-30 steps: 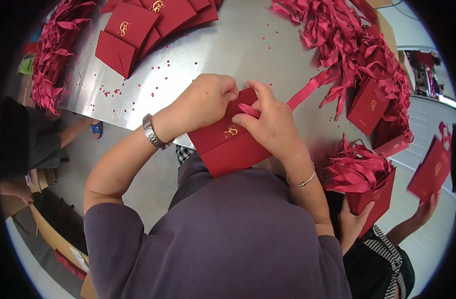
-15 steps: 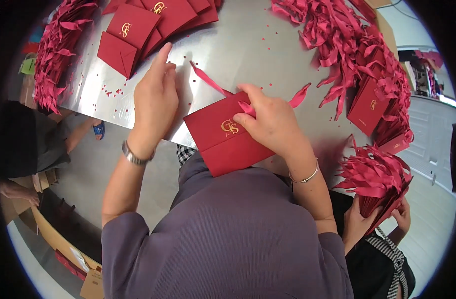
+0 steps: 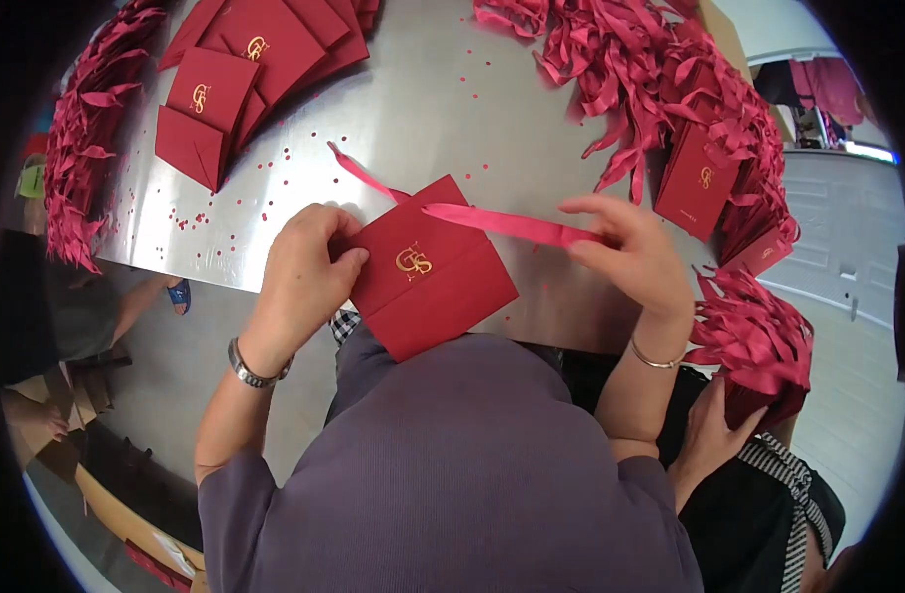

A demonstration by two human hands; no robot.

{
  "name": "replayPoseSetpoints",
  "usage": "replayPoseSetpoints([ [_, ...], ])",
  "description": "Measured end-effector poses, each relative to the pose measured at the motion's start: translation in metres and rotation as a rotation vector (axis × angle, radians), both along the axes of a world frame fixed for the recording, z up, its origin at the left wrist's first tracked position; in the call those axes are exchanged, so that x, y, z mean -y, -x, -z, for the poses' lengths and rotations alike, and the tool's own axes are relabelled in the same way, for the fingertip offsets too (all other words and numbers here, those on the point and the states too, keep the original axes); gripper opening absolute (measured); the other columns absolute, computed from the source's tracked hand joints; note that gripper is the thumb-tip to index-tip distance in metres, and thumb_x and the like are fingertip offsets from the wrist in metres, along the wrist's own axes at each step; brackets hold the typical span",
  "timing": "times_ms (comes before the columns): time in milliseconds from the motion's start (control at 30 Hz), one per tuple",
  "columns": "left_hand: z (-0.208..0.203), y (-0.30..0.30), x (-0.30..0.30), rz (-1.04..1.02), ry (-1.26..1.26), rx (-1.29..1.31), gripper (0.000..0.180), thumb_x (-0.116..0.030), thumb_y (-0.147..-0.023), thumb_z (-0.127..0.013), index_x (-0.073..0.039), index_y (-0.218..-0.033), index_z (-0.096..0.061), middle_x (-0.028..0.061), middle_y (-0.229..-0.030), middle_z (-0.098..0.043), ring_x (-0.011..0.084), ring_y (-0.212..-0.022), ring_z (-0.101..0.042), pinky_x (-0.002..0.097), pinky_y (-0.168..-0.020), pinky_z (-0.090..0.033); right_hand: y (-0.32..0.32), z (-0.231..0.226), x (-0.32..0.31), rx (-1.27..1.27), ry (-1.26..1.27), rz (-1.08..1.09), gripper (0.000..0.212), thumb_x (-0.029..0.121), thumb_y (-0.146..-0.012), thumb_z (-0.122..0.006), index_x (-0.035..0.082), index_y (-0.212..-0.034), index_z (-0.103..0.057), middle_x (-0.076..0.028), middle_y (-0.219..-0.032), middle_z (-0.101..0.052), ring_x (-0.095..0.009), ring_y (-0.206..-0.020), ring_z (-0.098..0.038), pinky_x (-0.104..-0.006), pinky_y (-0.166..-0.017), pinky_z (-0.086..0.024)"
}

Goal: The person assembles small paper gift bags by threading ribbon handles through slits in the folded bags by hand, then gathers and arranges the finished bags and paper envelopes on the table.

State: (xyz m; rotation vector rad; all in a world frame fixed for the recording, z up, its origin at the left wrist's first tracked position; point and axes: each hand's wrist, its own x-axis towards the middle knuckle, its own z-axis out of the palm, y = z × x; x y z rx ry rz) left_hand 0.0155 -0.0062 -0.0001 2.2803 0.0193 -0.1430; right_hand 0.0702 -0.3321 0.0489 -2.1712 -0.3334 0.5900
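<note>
In the head view, a red paper bag [image 3: 441, 279] is held over the near edge of a metal table [image 3: 423, 109], its left edge gripped by the left hand [image 3: 309, 262], thumb in front and, it seems, fingers behind. A pink ribbon [image 3: 512, 223], stretched rightward from the bag's front, is pinched by the right hand [image 3: 642, 259].

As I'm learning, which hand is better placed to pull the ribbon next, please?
Probably the right hand: it pinches the pink ribbon, while the left hand holds the red paper bag.
</note>
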Motion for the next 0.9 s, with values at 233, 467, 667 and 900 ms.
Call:
replayPoseSetpoints([
  [233,-0.001,-0.002,-0.014,0.061,0.134,-0.142,0.013,-0.002,-0.078,-0.065,0.0,-0.088,-0.056,0.0018,-0.076,-0.055,0.0073,-0.066,-0.054,0.0244,-0.055,-0.044,0.015,-0.002,0.01,-0.057,-0.966,-0.216,0.04,-0.001,-0.073,-0.071,-0.01,-0.112,-0.061,-0.018,-0.096,-0.066,-0.023,-0.082,-0.065,-0.0332,-0.072,-0.052],
  [467,-0.003,0.001,-0.023,0.006,0.334,-0.291,0.014,0.003,-0.079,-0.063,-0.002,-0.092,-0.06,-0.0021,-0.081,-0.059,0.0053,-0.07,-0.054,0.0218,-0.06,-0.044,0.024,-0.007,-0.024,0.056,-1.022,-0.163,0.034,0.019,-0.077,-0.078,-0.01,-0.091,-0.065,-0.021,-0.08,-0.067,-0.022,-0.061,-0.065,-0.0323,-0.054,-0.052],
  [667,0.002,0.005,-0.027,0.018,0.371,-0.295,0.013,-0.001,-0.077,-0.066,0.002,-0.09,-0.064,0.0081,-0.089,-0.06,0.0168,-0.079,-0.059,0.0297,-0.073,-0.049,0.04,-0.005,-0.068,0.132,-0.942,-0.068,0.023,0.015,-0.086,-0.068,-0.006,-0.094,-0.065,-0.013,-0.084,-0.066,-0.015,-0.063,-0.06,-0.0273,-0.056,-0.049],
  [900,0.006,0.015,-0.016,0.01,0.402,-0.173,0.015,-0.003,-0.08,-0.065,0.002,-0.094,-0.063,0.0081,-0.089,-0.062,0.0163,-0.079,-0.059,0.0294,-0.073,-0.048,0.051,0.015,-0.114,-0.317,-0.77,0.025,0.037,0.004,-0.082,-0.068,-0.002,-0.118,-0.06,-0.01,-0.107,-0.066,-0.016,-0.087,-0.065,-0.0288,-0.075,-0.051],
])
